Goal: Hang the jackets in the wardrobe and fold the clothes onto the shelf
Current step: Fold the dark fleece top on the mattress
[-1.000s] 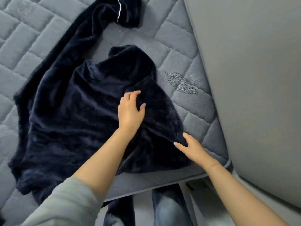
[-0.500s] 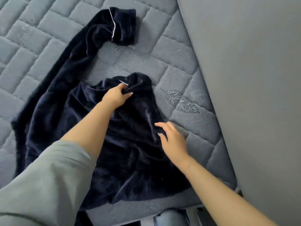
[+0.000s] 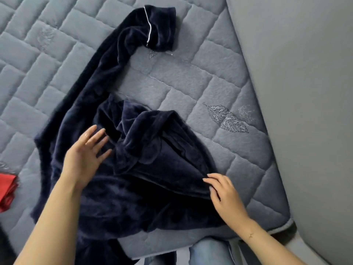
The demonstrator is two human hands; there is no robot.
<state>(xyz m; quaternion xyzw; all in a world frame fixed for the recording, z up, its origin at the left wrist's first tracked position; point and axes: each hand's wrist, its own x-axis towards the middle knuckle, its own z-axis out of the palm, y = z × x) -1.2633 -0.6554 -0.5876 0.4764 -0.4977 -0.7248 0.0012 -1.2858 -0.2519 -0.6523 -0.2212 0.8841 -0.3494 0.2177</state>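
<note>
A dark navy plush garment (image 3: pixel 133 188) lies rumpled on a grey quilted mattress (image 3: pixel 191 77). One long sleeve (image 3: pixel 122 54) with white piping at the cuff stretches up and away from me. My left hand (image 3: pixel 86 153) hovers flat over the garment's left side, fingers spread and straight. At the garment's right edge my right hand (image 3: pixel 225 192) has its fingertips on the fabric fold, slightly curled. Neither hand clearly grips the cloth.
A red cloth item (image 3: pixel 6 190) lies at the mattress's left edge. A grey padded headboard or wall panel (image 3: pixel 296 92) runs along the right. My jeans-clad leg (image 3: pixel 210 253) stands against the mattress's near edge.
My left hand let go of the bunched collar area and drew back toward me, now open. My right hand slid down to the garment's right edge. The folded part flopped over.
</note>
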